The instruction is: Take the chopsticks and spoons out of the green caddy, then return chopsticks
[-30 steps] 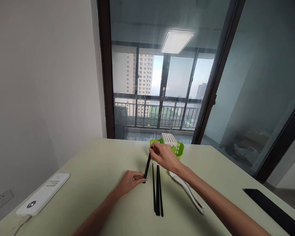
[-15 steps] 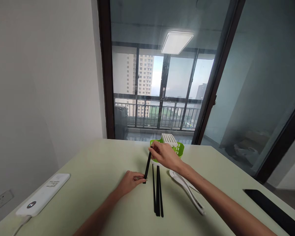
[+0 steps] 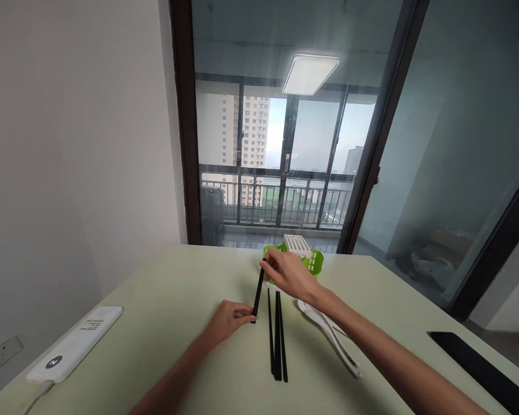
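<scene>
A high-rise apartment room: beyond the fingers (image 3: 271,266), a glazed sliding door (image 3: 285,150) opens onto a railed balcony (image 3: 281,202) facing residential towers (image 3: 256,132); a ceiling lamp's reflection (image 3: 310,73) hangs in the glass.

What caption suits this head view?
Both hands, left hand and right hand, hold one black chopstick above a pale table, beside loose chopsticks.
</scene>
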The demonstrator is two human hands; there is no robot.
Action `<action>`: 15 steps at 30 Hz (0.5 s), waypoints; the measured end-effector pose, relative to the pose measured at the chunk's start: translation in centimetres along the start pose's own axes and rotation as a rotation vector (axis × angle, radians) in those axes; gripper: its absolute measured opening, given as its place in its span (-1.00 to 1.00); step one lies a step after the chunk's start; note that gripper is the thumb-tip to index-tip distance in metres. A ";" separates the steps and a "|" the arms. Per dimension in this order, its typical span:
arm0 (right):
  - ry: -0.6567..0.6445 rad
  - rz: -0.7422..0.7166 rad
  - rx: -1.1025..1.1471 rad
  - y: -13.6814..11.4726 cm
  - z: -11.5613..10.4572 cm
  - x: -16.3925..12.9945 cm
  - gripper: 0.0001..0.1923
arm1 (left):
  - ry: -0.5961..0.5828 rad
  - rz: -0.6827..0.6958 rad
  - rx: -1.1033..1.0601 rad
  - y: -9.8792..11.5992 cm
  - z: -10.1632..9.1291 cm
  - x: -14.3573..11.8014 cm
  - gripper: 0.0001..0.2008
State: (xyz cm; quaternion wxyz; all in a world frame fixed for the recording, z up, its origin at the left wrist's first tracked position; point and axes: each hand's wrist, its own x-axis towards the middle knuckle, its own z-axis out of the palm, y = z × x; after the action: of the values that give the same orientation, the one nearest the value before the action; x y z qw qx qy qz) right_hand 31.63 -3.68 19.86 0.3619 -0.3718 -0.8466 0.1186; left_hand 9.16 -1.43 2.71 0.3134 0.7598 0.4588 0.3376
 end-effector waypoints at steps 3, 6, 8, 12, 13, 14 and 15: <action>0.000 -0.001 -0.003 0.0 0.0 0.0 -0.80 | 0.001 0.015 0.020 0.3 0.0 0.0 -0.75; -0.003 -0.010 -0.004 0.0 0.1 0.0 -0.80 | 0.004 0.006 0.028 0.6 -0.1 0.0 -0.76; -0.011 -0.019 -0.005 0.1 0.0 0.1 -0.80 | -0.001 -0.004 0.029 0.8 -0.1 -0.1 -0.76; -0.035 -0.014 0.001 0.1 -0.2 0.2 -0.81 | -0.018 0.003 0.025 0.8 -0.1 -0.1 -0.76; -0.043 -0.008 0.004 0.1 -0.3 0.3 -0.80 | -0.020 0.009 0.024 0.7 -0.1 0.0 -0.76; -0.052 -0.001 0.008 0.1 -0.3 0.3 -0.80 | -0.021 0.014 0.026 0.6 -0.1 0.0 -0.76; -0.060 0.006 0.013 0.1 -0.4 0.3 -0.80 | -0.020 0.019 0.029 0.5 -0.1 0.0 -0.76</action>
State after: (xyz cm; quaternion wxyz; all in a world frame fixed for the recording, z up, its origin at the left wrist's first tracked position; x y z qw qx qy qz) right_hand 31.80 -3.42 20.27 0.3387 -0.3683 -0.8550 0.1364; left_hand 9.31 -1.61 3.16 0.3035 0.7721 0.4531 0.3263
